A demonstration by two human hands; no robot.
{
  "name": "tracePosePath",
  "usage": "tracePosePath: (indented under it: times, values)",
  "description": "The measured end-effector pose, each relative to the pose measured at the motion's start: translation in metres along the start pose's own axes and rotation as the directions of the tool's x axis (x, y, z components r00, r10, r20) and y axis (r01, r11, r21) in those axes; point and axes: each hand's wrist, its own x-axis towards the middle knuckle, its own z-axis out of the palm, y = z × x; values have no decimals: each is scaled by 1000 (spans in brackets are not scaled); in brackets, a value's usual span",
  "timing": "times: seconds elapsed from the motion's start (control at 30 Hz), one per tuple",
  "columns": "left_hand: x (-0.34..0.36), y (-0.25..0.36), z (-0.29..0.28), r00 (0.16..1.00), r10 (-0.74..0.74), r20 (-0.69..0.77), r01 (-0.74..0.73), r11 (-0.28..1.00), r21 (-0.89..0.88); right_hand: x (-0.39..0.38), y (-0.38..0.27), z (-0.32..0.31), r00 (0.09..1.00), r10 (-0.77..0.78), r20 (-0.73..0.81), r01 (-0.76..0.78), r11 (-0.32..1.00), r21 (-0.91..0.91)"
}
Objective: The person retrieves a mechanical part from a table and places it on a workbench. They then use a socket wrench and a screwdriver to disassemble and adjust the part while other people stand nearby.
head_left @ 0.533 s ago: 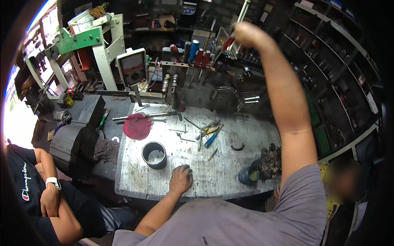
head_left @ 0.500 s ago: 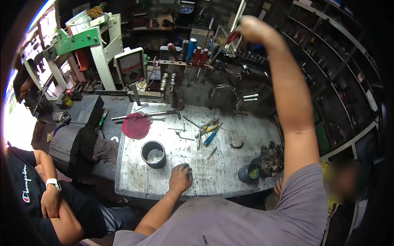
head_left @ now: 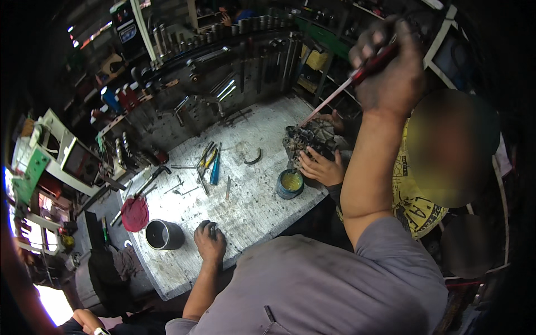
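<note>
My right hand (head_left: 391, 72), raised at the right, is closed around the red handle of a long screwdriver (head_left: 330, 101). Its shaft slants down-left toward a dark, greasy metal part (head_left: 298, 140) at the bench's right end; I cannot tell whether the tip touches it. A co-worker's hand (head_left: 322, 167) lies against that part, with another hand partly visible behind it. My left hand (head_left: 210, 241) rests on the bench (head_left: 240, 215), fingers slightly bent and apart, holding nothing visible. Beside it stands a dark hollow cylinder (head_left: 164, 234).
A blue tin (head_left: 290, 184) of yellowish grease stands near the part. Mid-bench lie a blue-handled tool (head_left: 215, 170), yellow-handled pliers (head_left: 209, 158) and a curved dark piece (head_left: 254, 157). A red cloth (head_left: 134, 214) is at left. Behind hangs a tool board (head_left: 223, 75). A co-worker in yellow (head_left: 416, 209) is close at right.
My view has turned right. My right hand has come from the tool rack over to the metal part with the red screwdriver. The co-worker's hands now show on the part; my left hand stays on the bench.
</note>
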Motion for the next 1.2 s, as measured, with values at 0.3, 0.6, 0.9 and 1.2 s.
tracePosePath:
  times: [0.3, 0.6, 0.9, 1.2]
  values:
    - [0, 15, 14, 990, 96, -107, -81, 988, 130, -53, 55, -74, 971, 43, -235, -125, 930, -345]
    - [-4, 14, 21, 991, 64, -117, -43, 984, 176, -65, 73, -92, 979, 44, -199, -108, 940, -324]
    - [41, 109, 33, 967, 145, -210, -197, 947, -252, -79, 60, -89, 984, 159, 78, -134, 957, -258]
    - [172, 350, 6, 856, 494, 152, -333, 752, -568, -25, 64, -115, 669, 612, 422, -659, 751, -46]
